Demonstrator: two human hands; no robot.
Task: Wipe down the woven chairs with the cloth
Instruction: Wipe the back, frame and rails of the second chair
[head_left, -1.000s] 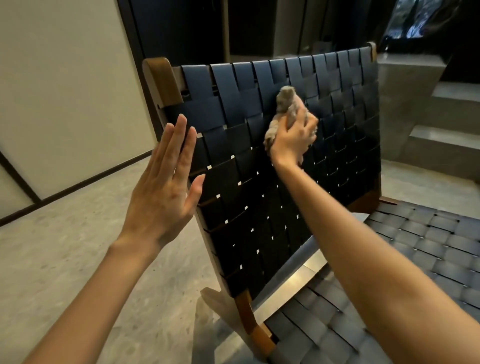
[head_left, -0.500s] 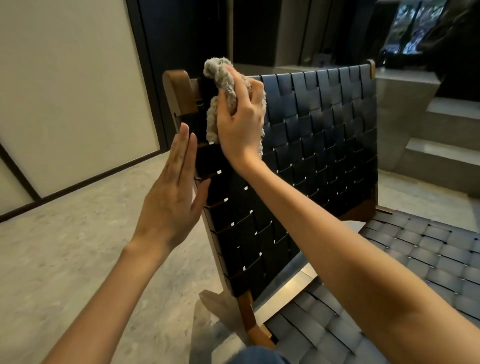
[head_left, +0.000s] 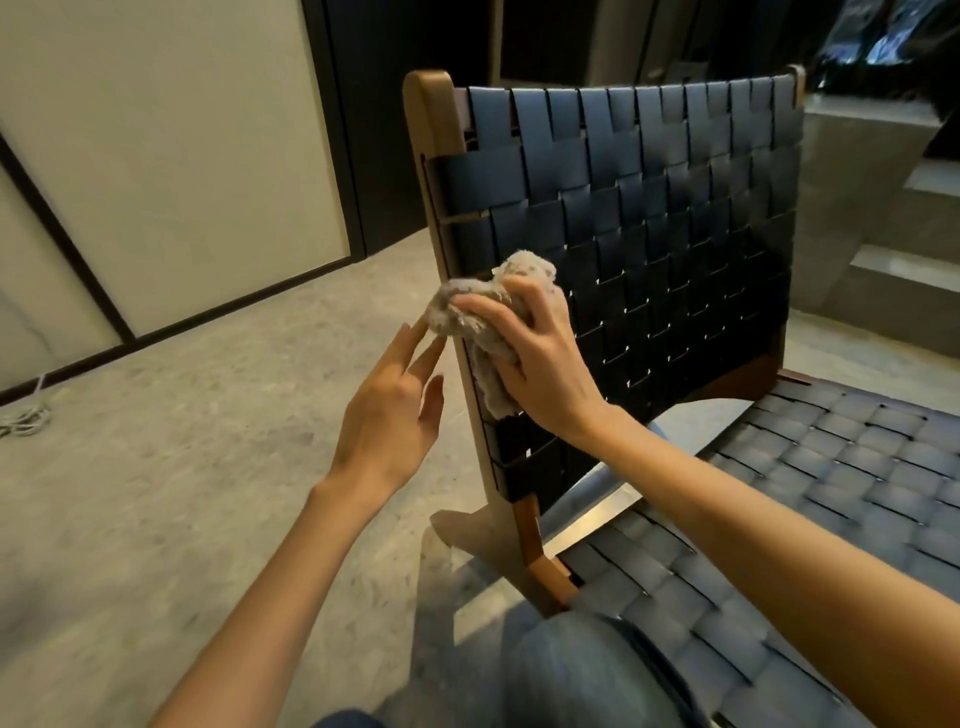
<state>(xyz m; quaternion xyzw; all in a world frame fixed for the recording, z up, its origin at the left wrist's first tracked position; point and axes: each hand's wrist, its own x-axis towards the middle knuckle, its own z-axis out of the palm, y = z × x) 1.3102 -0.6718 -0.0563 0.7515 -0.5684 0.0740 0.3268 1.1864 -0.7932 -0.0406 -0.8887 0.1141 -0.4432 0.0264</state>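
Observation:
A woven chair fills the right half of the head view: a dark strap backrest (head_left: 649, 218) in a brown wooden frame (head_left: 434, 119), with the woven seat (head_left: 831, 493) below it. My right hand (head_left: 540, 364) grips a bunched grey cloth (head_left: 478, 312) and presses it against the lower left of the backrest, over the frame's left edge. My left hand (head_left: 389, 415) is raised just left of the frame with straight fingers; its fingertips come close to the cloth and it holds nothing.
Pale stone floor (head_left: 182, 441) spreads to the left, with a coiled white cord (head_left: 23, 415) by the wall panels (head_left: 182, 145). Grey steps (head_left: 893, 291) rise behind the chair at the right. My knee in blue denim (head_left: 582, 675) sits at the bottom.
My right hand has swept the cloth from the backrest's middle up to its top left corner, then down the left edge to the lower part. My left hand stays beside the frame.

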